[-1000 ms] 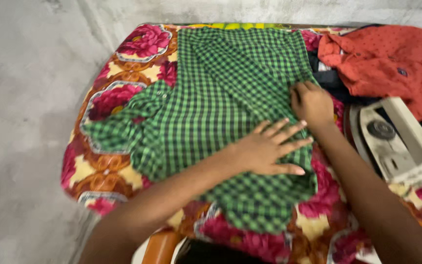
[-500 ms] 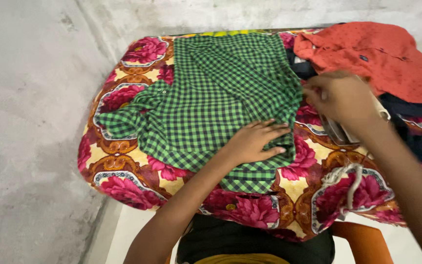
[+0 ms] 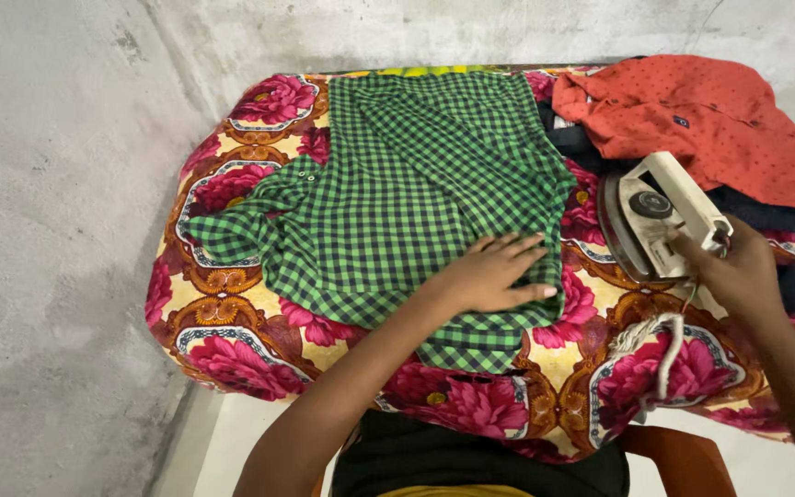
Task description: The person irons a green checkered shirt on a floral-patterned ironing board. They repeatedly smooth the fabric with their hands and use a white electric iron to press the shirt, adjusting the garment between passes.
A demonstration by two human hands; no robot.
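Note:
A green and dark checked shirt (image 3: 397, 184) lies spread flat on a table covered with a red, yellow and pink floral cloth (image 3: 232, 304). My left hand (image 3: 494, 273) rests palm down on the shirt's near right part, fingers spread. A white electric iron (image 3: 655, 225) stands tilted on its side to the right of the shirt. My right hand (image 3: 733, 267) grips the iron's handle at its near end. The iron's cord (image 3: 669, 345) hangs down over the cloth below my right hand.
A crumpled orange-red dotted shirt (image 3: 710, 120) lies at the back right on top of dark garments (image 3: 784, 225). A bare grey concrete wall and floor (image 3: 57, 230) surround the table on the left and behind. An orange chair edge (image 3: 683, 456) shows below.
My right hand left the shirt's right edge, moved right and took hold of the iron's handle. My left hand stayed pressed on the shirt. The view pulled back.

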